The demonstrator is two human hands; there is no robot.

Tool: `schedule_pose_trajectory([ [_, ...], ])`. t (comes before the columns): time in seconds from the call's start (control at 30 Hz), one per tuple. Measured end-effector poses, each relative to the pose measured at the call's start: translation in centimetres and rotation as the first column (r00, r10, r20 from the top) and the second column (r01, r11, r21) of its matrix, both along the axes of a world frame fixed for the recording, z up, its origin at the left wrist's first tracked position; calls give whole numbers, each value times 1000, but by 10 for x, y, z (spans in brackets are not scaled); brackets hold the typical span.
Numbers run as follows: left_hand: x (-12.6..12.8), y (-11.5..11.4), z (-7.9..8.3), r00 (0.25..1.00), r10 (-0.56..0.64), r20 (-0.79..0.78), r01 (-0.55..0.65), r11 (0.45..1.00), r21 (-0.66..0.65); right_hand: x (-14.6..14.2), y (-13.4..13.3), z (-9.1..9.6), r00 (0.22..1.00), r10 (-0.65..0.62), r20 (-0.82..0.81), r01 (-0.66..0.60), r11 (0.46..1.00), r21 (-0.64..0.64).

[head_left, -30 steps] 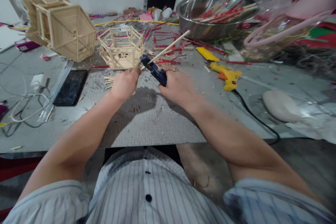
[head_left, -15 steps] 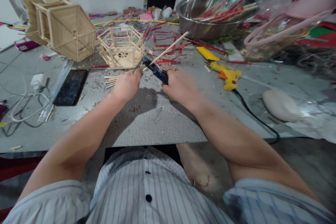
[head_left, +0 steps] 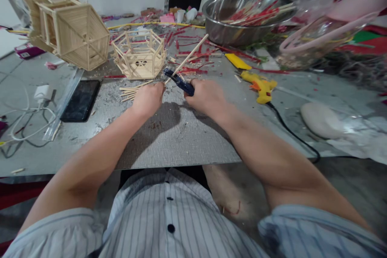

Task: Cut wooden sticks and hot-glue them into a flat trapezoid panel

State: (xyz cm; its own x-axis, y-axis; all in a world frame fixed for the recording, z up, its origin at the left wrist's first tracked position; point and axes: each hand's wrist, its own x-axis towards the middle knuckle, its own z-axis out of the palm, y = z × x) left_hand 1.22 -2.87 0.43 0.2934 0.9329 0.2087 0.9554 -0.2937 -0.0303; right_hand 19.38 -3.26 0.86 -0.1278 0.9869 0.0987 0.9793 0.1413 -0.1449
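Observation:
My left hand (head_left: 148,98) is closed around the lower end of a thin wooden stick (head_left: 191,54), which slants up to the right. My right hand (head_left: 207,96) grips a dark blue pair of cutting pliers (head_left: 179,82). The pliers' jaws meet the stick just beyond my left fingertips; whether they bite into it is too small to tell. Several short cut sticks (head_left: 128,93) show at the left side of my left hand, partly hidden by it. Just behind stands an open hexagonal frame of sticks (head_left: 139,57).
A larger stick-built model (head_left: 81,36) lies tilted at back left. Near it are a black phone (head_left: 81,100) and a white charger (head_left: 44,92) with cables. On the right lie a yellow glue gun (head_left: 262,88) and a steel basin (head_left: 238,32) holding sticks. Red scraps litter the back.
The stick's far tip has shifted left, and the stick stands a little steeper. The pliers have tilted slightly with my right hand. More of the short sticks' length shows beside my left hand.

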Motion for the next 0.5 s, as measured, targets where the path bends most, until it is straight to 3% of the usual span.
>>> schedule_pose_trajectory([
  [0.33,2,1,-1,996,13,87,-6,996,-83,1,4,1,999,-1,37,3,999,-44],
  [0.5,-1,5,-4,977,-17,211,20,1000,-11,-1,1,2,1000,-27,0,27,999,-31],
])
